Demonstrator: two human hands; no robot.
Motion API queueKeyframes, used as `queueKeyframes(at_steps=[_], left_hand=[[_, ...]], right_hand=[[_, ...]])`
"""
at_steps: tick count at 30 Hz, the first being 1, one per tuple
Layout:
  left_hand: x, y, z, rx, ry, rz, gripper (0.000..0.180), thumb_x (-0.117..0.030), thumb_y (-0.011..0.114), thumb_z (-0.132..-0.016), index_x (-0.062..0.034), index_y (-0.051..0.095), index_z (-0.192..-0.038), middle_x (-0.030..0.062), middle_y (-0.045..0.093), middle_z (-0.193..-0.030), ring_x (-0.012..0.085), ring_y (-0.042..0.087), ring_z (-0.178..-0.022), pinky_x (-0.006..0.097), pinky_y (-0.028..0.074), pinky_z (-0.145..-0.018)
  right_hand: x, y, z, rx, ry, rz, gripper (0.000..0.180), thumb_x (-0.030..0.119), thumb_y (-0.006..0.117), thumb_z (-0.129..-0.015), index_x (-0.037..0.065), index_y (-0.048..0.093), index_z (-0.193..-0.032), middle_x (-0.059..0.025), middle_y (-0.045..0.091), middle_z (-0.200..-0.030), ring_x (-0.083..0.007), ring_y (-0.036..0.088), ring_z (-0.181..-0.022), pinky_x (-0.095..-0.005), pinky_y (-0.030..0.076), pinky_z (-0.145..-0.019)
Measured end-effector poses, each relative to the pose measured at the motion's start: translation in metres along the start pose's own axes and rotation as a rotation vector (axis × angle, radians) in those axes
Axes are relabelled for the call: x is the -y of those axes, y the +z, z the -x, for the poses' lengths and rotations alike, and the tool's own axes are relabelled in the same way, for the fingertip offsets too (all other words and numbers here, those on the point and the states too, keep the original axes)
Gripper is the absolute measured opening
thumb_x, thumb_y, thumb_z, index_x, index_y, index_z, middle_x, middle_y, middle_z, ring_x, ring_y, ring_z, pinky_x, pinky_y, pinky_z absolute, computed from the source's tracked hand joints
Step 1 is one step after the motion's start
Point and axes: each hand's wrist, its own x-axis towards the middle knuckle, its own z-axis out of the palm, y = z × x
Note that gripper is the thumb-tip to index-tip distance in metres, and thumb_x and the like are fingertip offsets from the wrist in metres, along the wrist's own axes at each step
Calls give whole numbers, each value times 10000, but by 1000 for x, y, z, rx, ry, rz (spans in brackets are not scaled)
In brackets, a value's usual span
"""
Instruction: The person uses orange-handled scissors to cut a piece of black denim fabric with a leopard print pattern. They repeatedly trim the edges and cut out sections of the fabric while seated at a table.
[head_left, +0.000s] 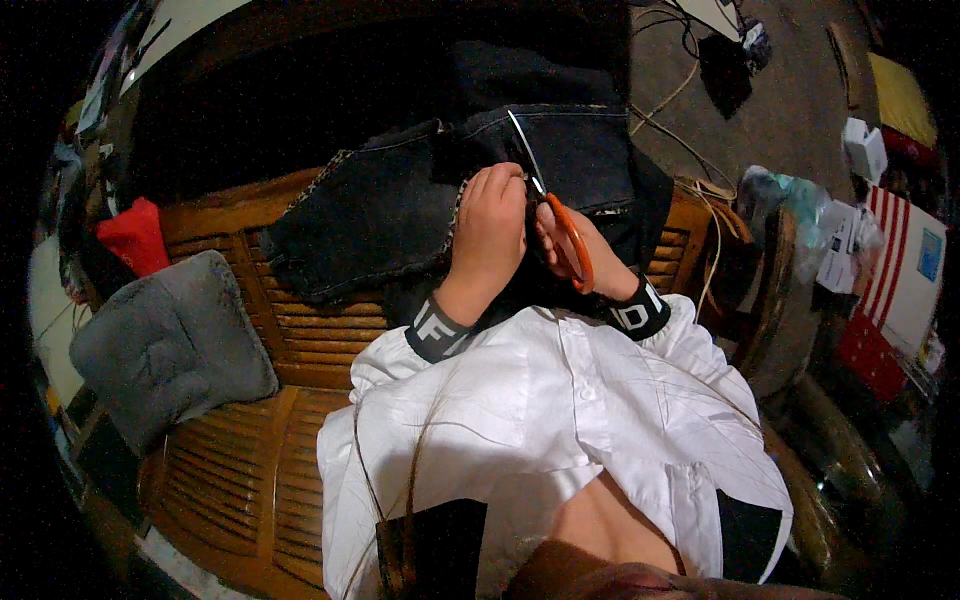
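Dark denim trousers (375, 205) with pale stitching along a seam lie across my lap and the wooden seat. My left hand (490, 225) is closed with its fingers curled over the denim, pinching a fold near the middle. In my right hand (607, 262) is a pair of scissors (570, 240) with orange handles. The long metal blade points away from me and slightly left, over the denim, just right of my left fingertips. Whether the blades are apart is hard to make out. Black cuffs with white lettering circle both wrists.
Beneath me is a slatted wooden bench (230, 470), with a grey cushion (175, 345) and a red cloth (137, 238) at the left. Cables (665, 105) trail over the floor at far right. A clear plastic bag (800, 205) and a red-striped white package (900, 265) are on the right.
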Motion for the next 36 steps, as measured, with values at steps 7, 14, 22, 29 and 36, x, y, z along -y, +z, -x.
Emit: queueKeyframes(at_steps=[7, 14, 22, 29, 36], left_hand=[[-1, 3, 3, -56, -33, -25, 150, -19, 619, -722, 3, 557, -857, 150, 538, -1006, 327, 525, -940, 414, 423, -827], [-3, 9, -4, -53, -23, -182, 119, -68, 619, -718, -18, 580, -819, 122, 532, -922, 294, 506, -885, 407, 406, -820], [8, -12, -7, 176, 230, -18, 103, -65, 596, -739, -34, 560, -831, 98, 528, -913, 295, 497, -873, 392, 404, -781], [-1, -18, -13, 151, 198, 53, 105, -63, 587, -754, -27, 544, -843, 101, 517, -909, 297, 488, -874, 392, 395, -779], [1, -11, -7, 85, 139, 82, 83, -79, 584, -772, -25, 537, -814, 102, 497, -858, 297, 481, -829, 388, 389, -760]], right_hand=[[-5, 4, 5, -101, -36, 167, 248, 331, 505, -941, 113, 513, -821, 68, 421, -561, -34, 412, -437, -181, 323, -381], [-6, 1, 8, -102, 10, 74, 235, 313, 496, -941, 106, 510, -829, 60, 425, -572, -43, 403, -429, -192, 320, -380], [-13, -10, -1, -17, -30, 57, 339, 451, 447, -940, 115, 477, -901, 26, 447, -683, -64, 424, -582, -185, 351, -503], [-8, -4, 4, -17, -61, -79, 273, 368, 471, -945, 122, 444, -829, 49, 410, -603, -46, 383, -462, -188, 328, -411], [-4, 0, 10, -72, -70, 98, 320, 391, 466, -947, 99, 463, -817, 30, 397, -567, -77, 373, -420, -225, 317, -375]])
